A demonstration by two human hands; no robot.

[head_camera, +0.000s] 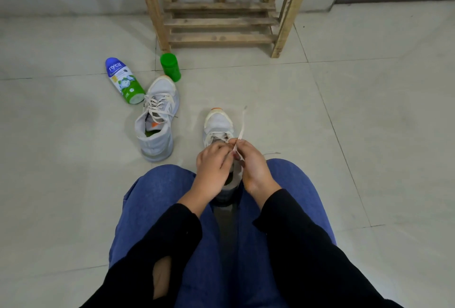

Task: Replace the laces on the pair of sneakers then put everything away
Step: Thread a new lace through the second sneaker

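Two white sneakers stand on the tiled floor. The left sneaker (157, 118) is laced and stands alone, toe pointing away. The right sneaker (218, 124) sits between my knees, its heel hidden under my hands. My left hand (214, 167) has its fingers curled at the sneaker's eyelets, pinching the lace there. My right hand (253, 164) pinches the cream lace (241, 127), whose free end runs up and away over the floor. Another lace end (270, 153) lies on the floor to the right.
A blue, white and green powder bottle (124, 81) lies on its side left of the laced sneaker. A green container (170, 66) stands by the leg of a wooden slatted rack (219, 22) against the wall. My knees in blue trousers (157, 192) frame the near sneaker.
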